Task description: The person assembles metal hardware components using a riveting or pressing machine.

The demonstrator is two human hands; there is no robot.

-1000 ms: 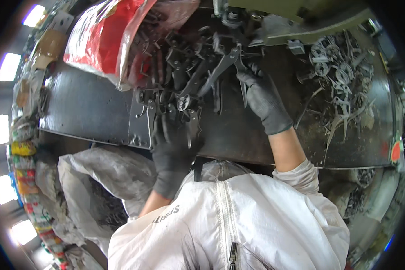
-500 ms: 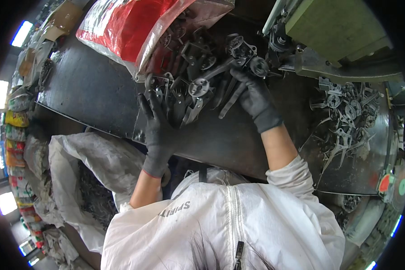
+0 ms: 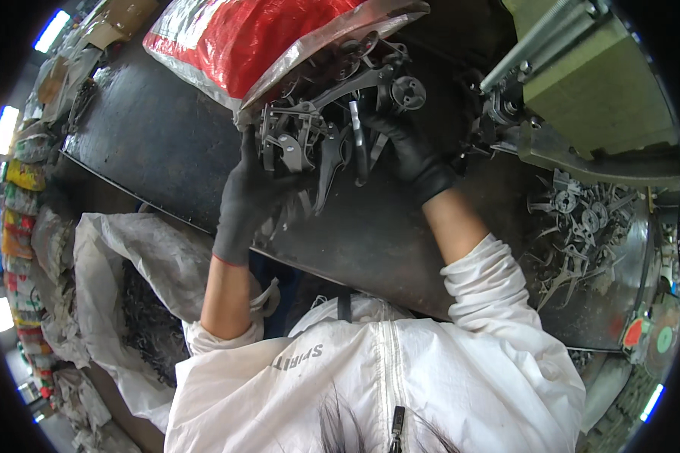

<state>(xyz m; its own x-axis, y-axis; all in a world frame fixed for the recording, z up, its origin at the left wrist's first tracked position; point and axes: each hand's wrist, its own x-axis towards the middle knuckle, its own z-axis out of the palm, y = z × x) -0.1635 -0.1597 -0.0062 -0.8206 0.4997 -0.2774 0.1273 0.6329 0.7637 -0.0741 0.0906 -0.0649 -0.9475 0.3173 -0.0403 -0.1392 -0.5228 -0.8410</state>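
Note:
A heap of grey metal lever parts (image 3: 291, 151), with round ends and long curved arms, lies at the mouth of a red and silver sack (image 3: 238, 57). My left hand (image 3: 249, 200), in a dark grey glove, rests along the heap's left side. Its fingers point up toward the sack's edge and its thumb reaches right, apart from them. On the other side, my right hand (image 3: 415, 158), gloved in the same dark grey, curls its fingers into the parts. Its fingertips are partly hidden among them. Between the hands, several levers stick out toward me.
Green machinery (image 3: 597, 90) with a metal rod stands at the far right. Beyond my right arm lies a second pile of metal parts (image 3: 582, 219) on the dark table (image 3: 159, 128). An uncovered white sack (image 3: 98, 302) with parts inside is at the lower left.
The heap between my hands has shifted and bunched up against the sack's mouth. My right hand has moved left and a little nearer. My left thumb now stretches across the near side.

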